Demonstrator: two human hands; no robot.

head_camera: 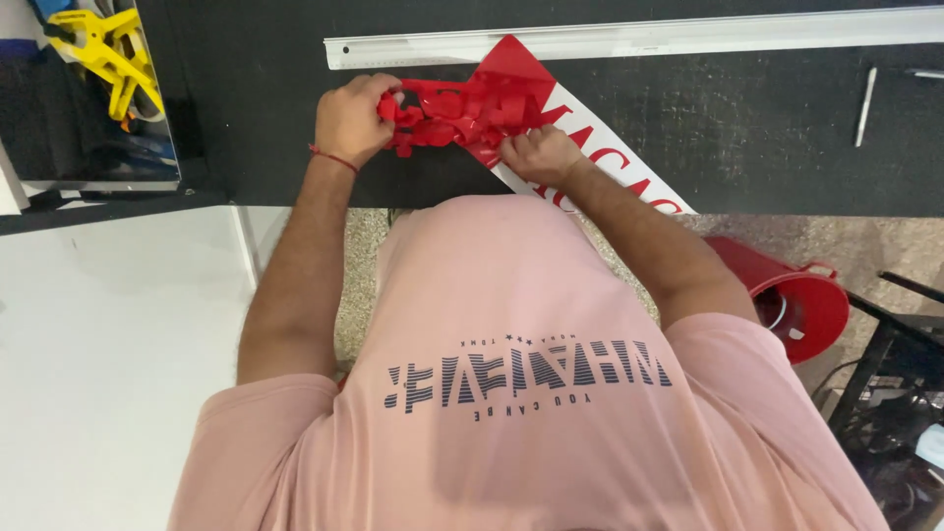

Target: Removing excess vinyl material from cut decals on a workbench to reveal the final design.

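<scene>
Below my pink cotton shirt, my left hand has its grip balled around crumpled red vinyl scrap, while my right hand pinches the red-and-white vinyl sticker strip flat on the black counter. Tugging hard could, I think, tear the lettering. A long metal ruler lies just beyond, a red plastic bucket on the floor.

The red bucket is partly hidden behind the right arm, and the yellow clamp is cut off at the top edge.
</scene>
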